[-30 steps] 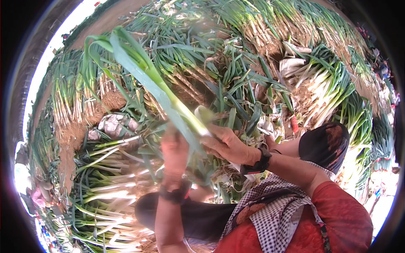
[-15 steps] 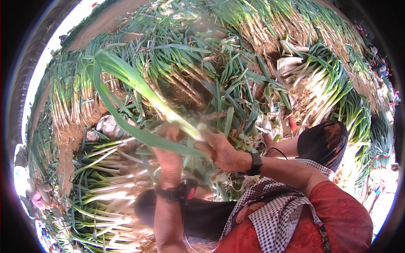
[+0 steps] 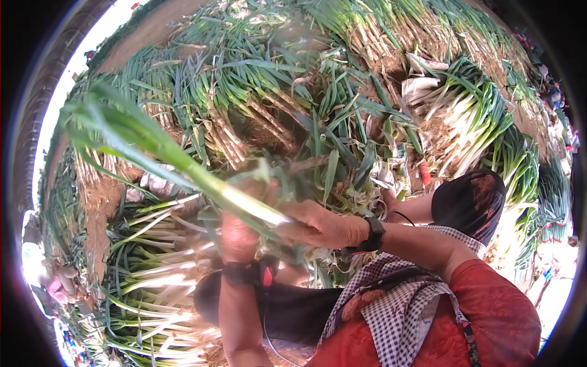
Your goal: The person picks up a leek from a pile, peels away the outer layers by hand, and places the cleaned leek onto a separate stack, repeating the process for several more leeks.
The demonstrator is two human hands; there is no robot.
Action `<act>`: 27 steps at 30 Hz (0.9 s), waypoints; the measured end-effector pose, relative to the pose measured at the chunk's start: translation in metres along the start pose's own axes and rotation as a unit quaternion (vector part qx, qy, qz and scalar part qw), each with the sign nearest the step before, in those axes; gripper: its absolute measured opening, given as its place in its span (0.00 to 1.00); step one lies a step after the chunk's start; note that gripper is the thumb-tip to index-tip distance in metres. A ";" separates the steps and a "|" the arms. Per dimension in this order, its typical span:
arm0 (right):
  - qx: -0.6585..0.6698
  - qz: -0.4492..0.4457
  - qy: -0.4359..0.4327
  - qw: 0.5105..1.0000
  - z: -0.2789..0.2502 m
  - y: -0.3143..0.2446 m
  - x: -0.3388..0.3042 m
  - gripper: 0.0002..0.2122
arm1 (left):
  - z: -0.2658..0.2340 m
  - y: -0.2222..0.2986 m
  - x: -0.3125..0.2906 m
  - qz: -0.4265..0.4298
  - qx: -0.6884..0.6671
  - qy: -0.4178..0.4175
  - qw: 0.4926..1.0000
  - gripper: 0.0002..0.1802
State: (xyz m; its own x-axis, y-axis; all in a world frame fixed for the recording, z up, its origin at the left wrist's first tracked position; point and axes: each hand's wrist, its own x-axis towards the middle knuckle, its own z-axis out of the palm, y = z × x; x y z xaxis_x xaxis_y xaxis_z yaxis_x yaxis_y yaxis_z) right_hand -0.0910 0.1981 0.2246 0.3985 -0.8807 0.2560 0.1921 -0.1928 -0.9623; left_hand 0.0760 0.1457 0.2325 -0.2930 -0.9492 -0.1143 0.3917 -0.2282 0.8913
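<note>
A long green onion (image 3: 229, 196) slants across the middle, its blurred green leaves (image 3: 122, 125) pointing up and to the left. My right hand (image 3: 321, 224) is closed around its white root end. Behind the stalk is my left hand (image 3: 239, 235), its wrist below and its fingers partly hidden and smeared by motion; whether they grip anything is unclear. Cleaned green onions with white stems (image 3: 162, 281) lie in a pile at the lower left, beside my left forearm.
Unpeeled green onions with brown, soil-covered stems (image 3: 266, 119) are heaped across the far side. Torn leaves (image 3: 333, 177) litter the ground in front of me. Another pile of white-stemmed green onions (image 3: 468, 137) lies to the right, past my bent knee (image 3: 471, 199) and a pale cloth (image 3: 420, 88).
The green onion has swung lower and to the left, and its leaves have blurred. My right hand has shifted slightly left and down with the root end. My left hand has moved slightly downward.
</note>
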 end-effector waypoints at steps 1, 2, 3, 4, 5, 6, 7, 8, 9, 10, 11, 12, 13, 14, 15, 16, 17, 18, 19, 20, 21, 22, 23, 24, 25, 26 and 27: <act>-0.006 -0.007 0.008 1.000 0.001 -0.001 -0.001 0.11 | -0.010 -0.004 0.007 -0.017 0.041 -0.046 0.998 0.23; -0.011 -0.016 0.013 1.000 0.004 -0.002 -0.001 0.10 | -0.011 0.002 0.013 -0.017 0.042 -0.044 0.998 0.23; -0.009 -0.016 0.013 1.000 0.005 0.001 -0.002 0.10 | -0.008 0.009 0.024 -0.004 0.233 -0.087 0.969 0.23; -0.078 -0.040 0.023 0.996 0.005 0.007 -0.002 0.10 | -0.006 0.013 0.027 0.009 0.414 -0.126 0.901 0.22; -0.147 -0.063 0.033 0.987 0.003 0.010 -0.003 0.09 | 0.004 0.005 0.022 0.167 0.398 -0.067 0.900 0.21; -0.147 -0.061 0.034 0.987 0.003 0.011 -0.004 0.09 | 0.005 -0.003 0.025 0.310 0.391 -0.018 0.867 0.20; -0.166 -0.073 0.071 0.981 0.004 0.013 -0.004 0.09 | 0.001 -0.001 0.025 0.241 0.232 0.016 0.942 0.21; -0.187 -0.084 0.112 0.972 0.002 0.013 -0.003 0.09 | -0.004 0.002 0.027 0.163 0.065 0.045 0.984 0.22; -0.206 -0.109 0.123 0.965 0.000 0.020 -0.003 0.10 | -0.011 0.009 0.028 0.152 -0.041 0.043 0.987 0.26; -0.207 -0.107 0.126 0.964 -0.002 0.026 -0.002 0.10 | -0.015 0.015 0.028 0.139 -0.146 0.041 0.979 0.29; -0.228 -0.104 0.134 0.959 -0.001 0.027 0.002 0.11 | -0.006 0.023 0.024 0.124 -0.190 0.071 0.971 0.33; -0.249 -0.101 0.142 0.953 0.000 0.027 0.005 0.11 | -0.006 0.021 0.024 0.123 -0.190 0.071 0.972 0.33; -0.248 -0.099 0.143 0.953 -0.001 0.027 0.006 0.11 | -0.007 0.018 0.025 0.116 -0.188 0.034 0.975 0.32; -0.083 0.082 0.105 0.988 -0.001 0.015 0.010 0.11 | -0.008 0.016 0.024 0.111 -0.186 -0.001 0.976 0.32; 0.086 0.258 0.060 0.960 -0.002 0.009 0.013 0.11 | -0.007 0.016 0.022 0.107 -0.199 -0.018 0.974 0.29; 0.088 0.260 0.058 0.960 -0.002 0.013 0.018 0.11 | -0.010 0.016 0.022 0.107 -0.199 -0.015 0.974 0.29; 0.241 0.262 0.092 0.930 -0.002 0.019 0.024 0.11 | -0.012 0.015 0.024 0.104 -0.217 -0.026 0.970 0.28; 0.388 0.256 0.124 0.877 -0.003 0.023 0.029 0.10 | -0.012 0.014 0.025 0.101 -0.234 -0.038 0.966 0.27; 0.325 0.240 0.137 0.905 -0.005 0.027 0.031 0.10 | -0.011 0.013 0.027 0.094 -0.235 -0.051 0.966 0.26; 0.325 0.242 0.138 0.904 -0.006 0.030 0.033 0.10 | -0.011 0.012 0.027 0.092 -0.235 -0.050 0.966 0.26; 0.350 0.235 0.198 0.885 -0.007 0.034 0.035 0.09 | -0.011 0.012 0.027 0.087 -0.248 -0.051 0.964 0.26; 0.373 0.228 0.257 0.862 -0.009 0.038 0.037 0.08 | -0.011 0.012 0.027 0.082 -0.260 -0.051 0.961 0.26; 0.453 0.193 0.214 0.843 -0.018 0.040 0.033 0.07 | -0.015 0.013 0.027 0.082 -0.260 -0.049 0.961 0.26; 0.455 0.195 0.212 0.843 -0.031 0.044 0.027 0.07 | -0.022 0.016 0.027 0.095 -0.270 -0.053 0.957 0.26; 0.383 0.224 0.162 0.882 -0.046 0.048 0.021 0.07 | -0.028 0.020 0.027 0.107 -0.279 -0.058 0.952 0.27; 0.306 0.251 0.112 0.911 -0.060 0.054 0.013 0.08 | -0.031 0.022 0.028 0.107 -0.278 -0.056 0.953 0.27; 0.307 0.252 0.111 0.911 -0.072 0.064 0.005 0.08 | -0.034 0.025 0.029 0.122 -0.274 -0.063 0.952 0.27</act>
State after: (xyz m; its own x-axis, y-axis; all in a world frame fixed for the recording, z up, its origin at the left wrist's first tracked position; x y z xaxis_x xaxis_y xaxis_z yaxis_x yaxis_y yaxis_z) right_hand -0.1411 0.1499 0.1579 0.3964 -0.8693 -0.2953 0.5279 0.4790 -0.7014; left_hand 0.1065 0.1055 0.2364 -0.2226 -0.9631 0.1514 0.8480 -0.1147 0.5175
